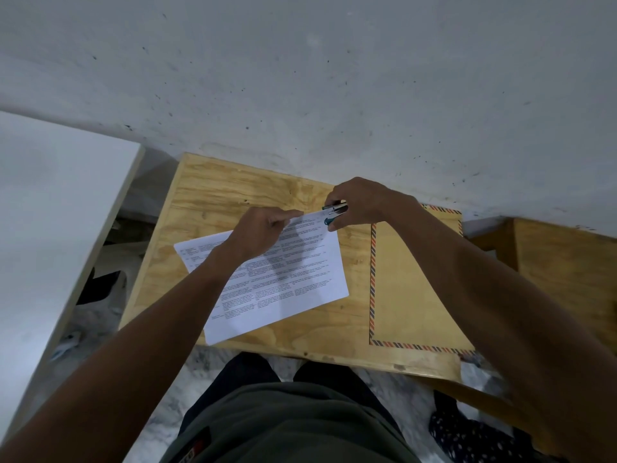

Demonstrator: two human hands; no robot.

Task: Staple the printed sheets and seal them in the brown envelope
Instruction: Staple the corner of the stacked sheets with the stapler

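Note:
The printed sheets point(283, 279) lie slanted on a plywood table point(233, 192). My left hand point(260, 228) pinches their top edge near the far right corner. My right hand point(360, 202) grips a small stapler point(335, 213) with teal and dark parts, its jaws over that corner of the sheets. The brown envelope point(414, 289), edged with red and blue stripes, lies flat to the right of the sheets, partly under my right forearm.
A grey wall rises right behind the table. A white board point(50, 212) stands to the left, across a gap. Another wooden surface point(567, 262) sits to the right. My legs and a marbled floor point(207, 372) show below the table's front edge.

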